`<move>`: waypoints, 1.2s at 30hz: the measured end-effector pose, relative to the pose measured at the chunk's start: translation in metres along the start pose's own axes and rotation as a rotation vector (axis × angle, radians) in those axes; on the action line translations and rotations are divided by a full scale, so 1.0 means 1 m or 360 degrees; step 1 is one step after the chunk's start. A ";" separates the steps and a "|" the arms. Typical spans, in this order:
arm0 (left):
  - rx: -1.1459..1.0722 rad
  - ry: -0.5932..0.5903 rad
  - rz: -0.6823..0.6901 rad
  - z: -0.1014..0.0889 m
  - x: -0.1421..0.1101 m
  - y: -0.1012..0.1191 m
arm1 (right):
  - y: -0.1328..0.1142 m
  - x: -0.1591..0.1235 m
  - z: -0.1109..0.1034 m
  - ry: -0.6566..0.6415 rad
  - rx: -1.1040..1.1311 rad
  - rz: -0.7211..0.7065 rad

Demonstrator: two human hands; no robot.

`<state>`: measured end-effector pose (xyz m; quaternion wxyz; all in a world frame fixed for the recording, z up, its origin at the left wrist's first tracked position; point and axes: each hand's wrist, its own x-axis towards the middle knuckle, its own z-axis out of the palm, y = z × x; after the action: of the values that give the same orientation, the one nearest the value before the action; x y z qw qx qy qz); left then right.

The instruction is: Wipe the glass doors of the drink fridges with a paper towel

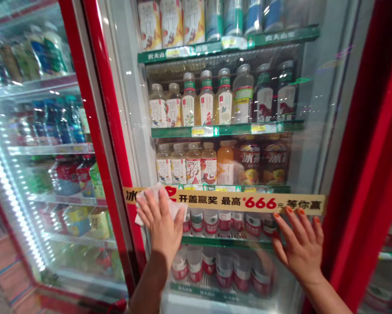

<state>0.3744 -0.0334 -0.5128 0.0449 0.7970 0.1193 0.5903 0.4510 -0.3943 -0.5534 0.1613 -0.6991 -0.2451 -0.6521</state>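
Observation:
My left hand lies flat over a white tissue, holding it against the glass door of a drinks fridge. The tissue covers part of a yellow strip with black and red lettering across the door. Lower right of the strip's end, my right hand is spread open with orange-painted nails, its fingertips at the strip's lower edge. Nothing is in that hand. Behind the glass stand bottled drinks in rows on green-edged shelves.
A red door frame separates this fridge from a lit fridge with more bottles on the left. Another red frame rises on the right. Tiled floor shows at the lower left.

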 end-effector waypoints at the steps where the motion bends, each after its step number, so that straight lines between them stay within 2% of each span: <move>1: -0.0044 -0.0009 0.0069 0.000 0.006 0.019 | 0.001 0.000 0.000 0.0001 -0.0012 0.0001; 2: -0.0075 -0.0009 0.0196 0.002 0.005 0.039 | 0.002 -0.001 -0.001 -0.0005 -0.0018 0.0005; 4: -0.0094 0.0003 0.0544 0.008 -0.017 0.072 | 0.004 -0.003 -0.002 -0.0037 -0.0020 0.0006; 5: -0.0089 0.0013 0.0702 0.011 -0.036 0.080 | 0.005 -0.004 -0.002 -0.0052 -0.0023 0.0005; 7: -0.0074 0.0008 0.0882 0.018 -0.074 0.074 | 0.007 -0.007 -0.001 -0.0065 -0.0034 0.0003; 9: -0.0041 -0.0001 0.0831 0.020 -0.095 0.044 | 0.007 -0.008 -0.001 -0.0066 -0.0032 -0.0003; 10: -0.0022 0.0004 0.0733 0.020 -0.094 0.026 | 0.007 -0.008 -0.001 -0.0066 -0.0026 -0.0004; 12: 0.0000 0.0028 0.0465 0.015 -0.072 0.001 | 0.006 -0.007 -0.001 -0.0064 -0.0016 -0.0003; 13: -0.0008 0.0038 0.0328 0.011 -0.055 -0.002 | 0.005 -0.005 -0.001 -0.0052 -0.0015 -0.0004; 15: -0.0053 0.0021 0.0135 0.005 -0.021 0.011 | 0.002 -0.003 -0.002 -0.0024 -0.0020 -0.0003; 17: -0.0102 -0.0023 0.0147 0.003 -0.001 0.043 | 0.001 -0.001 -0.002 -0.0017 -0.0018 -0.0007; 20: -0.0122 -0.0060 0.0482 0.005 -0.008 0.094 | 0.002 -0.002 -0.002 -0.0039 -0.0035 -0.0019; 22: -0.0120 -0.0043 0.0677 0.009 -0.027 0.112 | 0.004 -0.004 -0.002 -0.0049 -0.0074 -0.0054; 24: -0.0128 -0.0034 0.0767 0.013 -0.049 0.115 | 0.006 -0.005 -0.001 -0.0048 -0.0100 -0.0071; 29: -0.0203 -0.0140 0.0830 0.020 -0.091 0.092 | 0.011 -0.007 0.001 -0.0060 -0.0094 -0.0097; 33: -0.0529 -0.0397 0.0657 0.017 -0.106 0.087 | 0.012 -0.007 -0.001 -0.0194 -0.0023 -0.0075; 36: -0.0808 -0.0578 0.0472 0.005 -0.107 0.093 | 0.012 -0.002 -0.009 -0.0326 0.0050 -0.0030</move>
<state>0.3624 -0.1494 -0.5939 0.1761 0.8612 -0.1584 0.4497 0.4499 -0.4100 -0.5533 0.1400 -0.7572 -0.2771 -0.5747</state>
